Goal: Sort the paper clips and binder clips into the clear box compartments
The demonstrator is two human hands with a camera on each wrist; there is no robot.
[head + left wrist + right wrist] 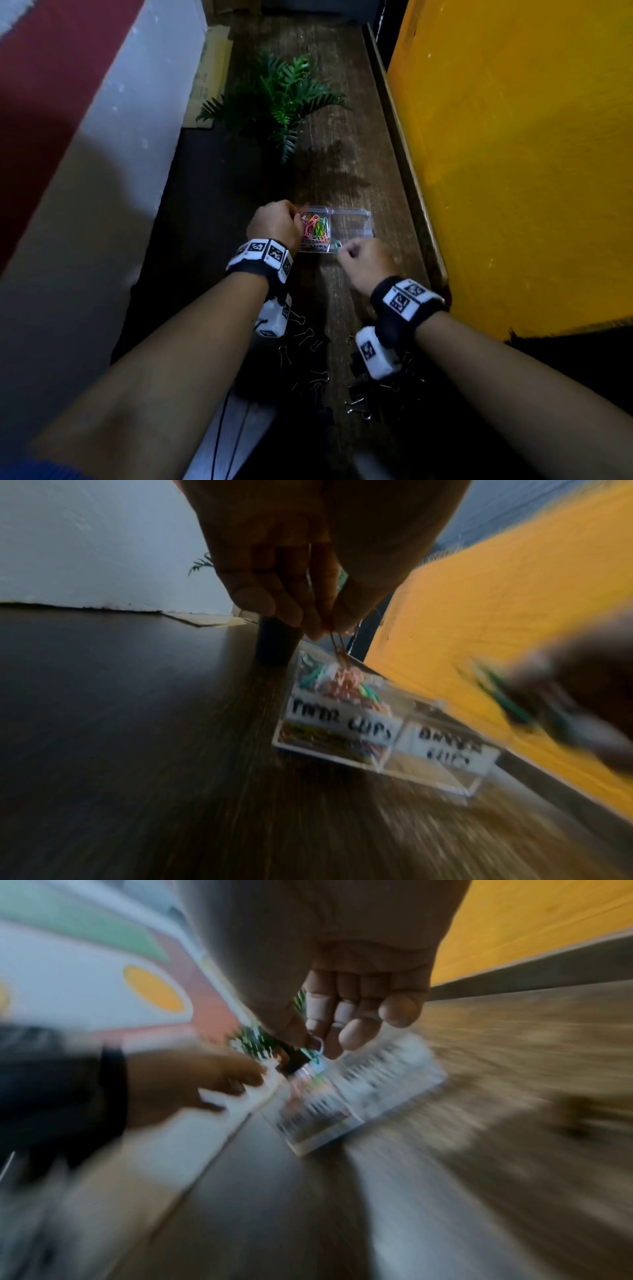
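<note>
A clear two-compartment box (352,215) stands on the wooden table. Its left compartment holds a heap of coloured paper clips (315,228); the right one shows nothing inside. My left hand (297,214) hovers at the box's left far corner and pinches orange paper clips (337,646) that dangle over the heap. My right hand (342,250) sits at the box's near edge and pinches a green paper clip (337,246), also blurred in the right wrist view (313,1051). Black binder clips (318,377) lie scattered near me, under my wrists.
A potted fern (274,99) stands beyond the box. A yellow panel (513,154) borders the table on the right, a white wall (130,137) on the left. Flat cardboard (207,75) leans at the far left. The box's front labels (448,748) face me.
</note>
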